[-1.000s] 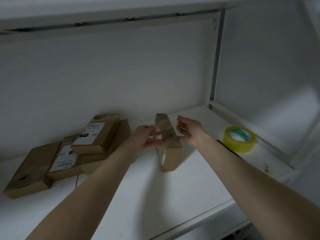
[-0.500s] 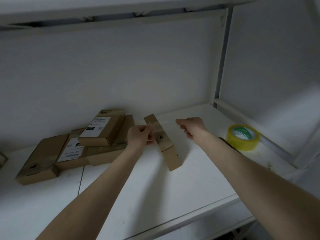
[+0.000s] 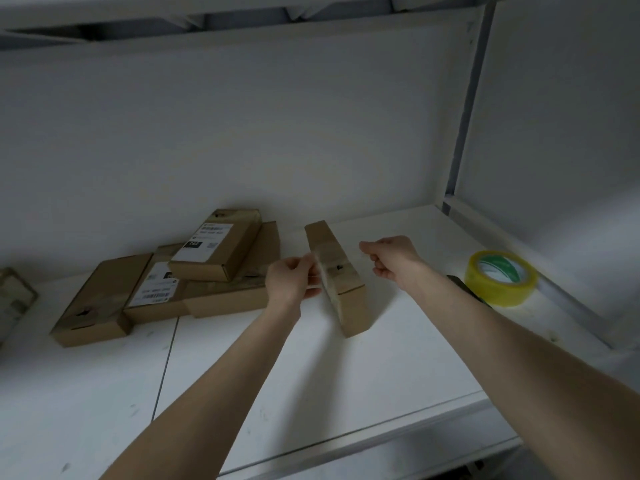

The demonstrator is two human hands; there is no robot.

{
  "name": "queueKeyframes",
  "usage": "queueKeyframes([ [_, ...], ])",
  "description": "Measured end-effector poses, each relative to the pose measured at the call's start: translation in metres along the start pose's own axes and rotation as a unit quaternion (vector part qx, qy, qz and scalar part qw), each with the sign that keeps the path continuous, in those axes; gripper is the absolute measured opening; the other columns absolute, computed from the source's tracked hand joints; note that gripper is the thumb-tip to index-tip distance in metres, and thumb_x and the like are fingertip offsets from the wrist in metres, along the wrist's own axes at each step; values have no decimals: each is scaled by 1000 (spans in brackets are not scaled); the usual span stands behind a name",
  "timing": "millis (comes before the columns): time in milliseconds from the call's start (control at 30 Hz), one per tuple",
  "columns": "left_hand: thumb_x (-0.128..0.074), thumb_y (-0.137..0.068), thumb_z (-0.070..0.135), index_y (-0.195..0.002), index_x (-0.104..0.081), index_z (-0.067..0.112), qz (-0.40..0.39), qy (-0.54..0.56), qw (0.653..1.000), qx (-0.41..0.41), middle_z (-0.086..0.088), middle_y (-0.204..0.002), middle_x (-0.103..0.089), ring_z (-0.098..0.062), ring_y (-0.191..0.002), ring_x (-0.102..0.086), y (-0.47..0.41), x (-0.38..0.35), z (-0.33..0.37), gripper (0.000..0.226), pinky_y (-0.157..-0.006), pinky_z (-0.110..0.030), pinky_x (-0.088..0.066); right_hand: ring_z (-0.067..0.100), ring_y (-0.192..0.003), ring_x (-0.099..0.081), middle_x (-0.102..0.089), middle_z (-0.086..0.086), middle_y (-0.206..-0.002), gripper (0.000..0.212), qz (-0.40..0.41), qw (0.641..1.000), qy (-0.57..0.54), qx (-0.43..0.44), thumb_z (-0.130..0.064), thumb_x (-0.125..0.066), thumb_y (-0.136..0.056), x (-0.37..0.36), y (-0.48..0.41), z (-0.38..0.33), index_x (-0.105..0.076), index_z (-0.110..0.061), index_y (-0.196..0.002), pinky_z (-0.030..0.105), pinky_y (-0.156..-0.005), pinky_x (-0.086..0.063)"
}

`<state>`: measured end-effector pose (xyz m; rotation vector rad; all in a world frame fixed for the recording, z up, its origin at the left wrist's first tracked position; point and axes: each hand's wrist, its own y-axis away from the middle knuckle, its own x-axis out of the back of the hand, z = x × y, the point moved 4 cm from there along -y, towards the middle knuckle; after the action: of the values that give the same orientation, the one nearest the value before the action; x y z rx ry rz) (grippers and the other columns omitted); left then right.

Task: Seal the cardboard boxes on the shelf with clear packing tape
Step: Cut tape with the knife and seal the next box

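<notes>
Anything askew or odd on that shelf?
Mostly the brown cardboard boxes at back left: piled unevenly, the top labelled one tilted across the others. The narrow brown cardboard box stands on edge against the left hand, as expected mid-taping. No damage visible.

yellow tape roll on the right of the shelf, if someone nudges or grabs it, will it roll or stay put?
The tape roll lies flat on the shelf, hole up, so a nudge would probably slide it, not roll it. Its round rim suggests it would roll if tipped on edge. It looks rigid enough to grab by the rim or through the hole.
</notes>
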<state>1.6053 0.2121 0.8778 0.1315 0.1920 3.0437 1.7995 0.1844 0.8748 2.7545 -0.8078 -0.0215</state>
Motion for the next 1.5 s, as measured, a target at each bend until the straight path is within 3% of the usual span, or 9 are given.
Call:
queueKeyframes([
  [367, -51, -99, 24, -84, -63, 8, 15, -49, 999, -17, -4, -72, -64, -14, -62, -61, -1, -1, -8, 25, -49, -22, -47, 14, -52, -43, -50, 6, -63, 25, -15, 1000, 9, -7, -13, -74, -85, -4, -9, 10, -53, -8, -71, 25, -52, -43],
  [700, -49, -100, 27, -90, -61, 8, -23, -20, 998, 49, -5, -72, -61, -16, -63, -58, -2, -13, -28, 25, -52, -24, -47, 16, -53, -45, -51, 6, -63, 23, -24, 998, 47, -35, -19, -73, -87, -5, -14, 31, -58, -5, -76, 26, -51, -43],
  [933, -48, -99, 39, -100, -55, 7, -90, 27, 984, 153, -11, -86, -59, -19, -65, -56, 9, -33, -49, 33, -55, -27, -48, 26, -73, -55, -58, 16, -81, 32, -65, 993, 10, -95, -36, -68, -90, -25, -9, 47, -60, -5, -84, 39, -71, -56],
  [1067, -50, -99, 24, -116, -55, 9, -16, -53, 996, 75, -10, -115, -61, -23, -98, -58, 3, -25, -41, 24, -82, -31, -49, 22, -56, -50, -53, 10, -67, 36, -44, 985, 164, -39, -43, -64, -90, -6, -5, 42, -59, -10, -77, 28, -50, -43],
  [1133, -46, -99, 15, -137, -45, 8, 23, -112, 993, -17, -9, -138, -50, -23, -124, -49, 2, -18, -27, 39, -101, -32, -39, 25, -75, -59, -61, 11, -79, 31, 19, 969, 236, 77, -37, -53, -97, 3, -3, 25, -60, -16, -76, 38, -72, -51],
  [1200, -41, -101, 16, -145, -36, 11, 12, -120, 988, -91, 0, -146, -42, -18, -134, -40, 9, -22, -14, 45, -109, -30, -32, 27, -110, -59, -64, 12, -118, 32, 3, 966, 211, 147, -33, -41, -103, -3, 9, 9, -66, -15, -112, 40, -100, -45],
  [1300, -39, -102, 23, -140, -38, 16, -80, -70, 990, -89, 7, -132, -52, -14, -123, -51, 23, -45, -11, 39, -100, -28, -40, 19, -137, -41, -43, 6, -149, 47, -120, 968, 167, 141, -34, -32, -106, -30, 35, 7, -40, -10, -146, 25, -112, -28],
  [1400, -42, -101, 25, -140, -33, 24, -121, -17, 991, -46, -1, -123, -61, -15, -109, -62, 27, -60, -26, 40, -93, -33, -51, 13, -124, -50, -52, -2, -138, 43, -143, 986, 56, 67, -35, -31, -106, -39, 48, 27, -47, -15, -141, 22, -103, -36],
  [1500, -44, -101, 22, -128, -45, 20, -148, 29, 989, -9, -6, -112, -65, -11, -92, -66, 25, -60, -30, 27, -68, -20, -53, 17, -120, -54, -58, 2, -133, 38, -154, 988, 11, 24, -42, -30, -105, -35, 50, 45, -50, -26, -133, 32, -105, -41],
])
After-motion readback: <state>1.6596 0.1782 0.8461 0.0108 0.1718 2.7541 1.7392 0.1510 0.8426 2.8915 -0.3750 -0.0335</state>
